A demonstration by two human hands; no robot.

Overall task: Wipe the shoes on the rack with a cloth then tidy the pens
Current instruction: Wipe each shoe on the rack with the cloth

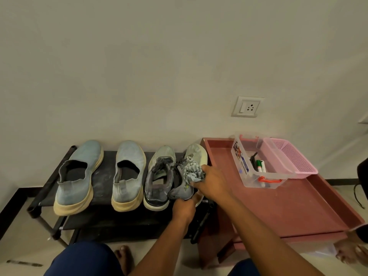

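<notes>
on the black rack (103, 176), at its end nearest the red bench (288, 206), i am wiping the last shoe in the row. my right hand (212, 181) is curled round a bunched grey cloth (194, 170) and presses it onto the grey laced sneaker (185, 184), which sits tilted. my left hand (184, 207) grips that sneaker at the heel, fingers closed on it, steadying it.

further along the rack from the bench stand its partner sneaker (159, 180) and two pale blue slip-ons (78, 176), knit uppers, thick cream foam soles, all upright. the rack's shelf looks like dusty dark fabric on tube legs.

i judge the shoe step is near its end: this sneaker needs a firm rub, then setting back square beside its pair. after that come the pens (260, 166), which lie loose in a clear plastic box (245, 176) on the bench, touching a pink mesh basket (292, 158).
</notes>
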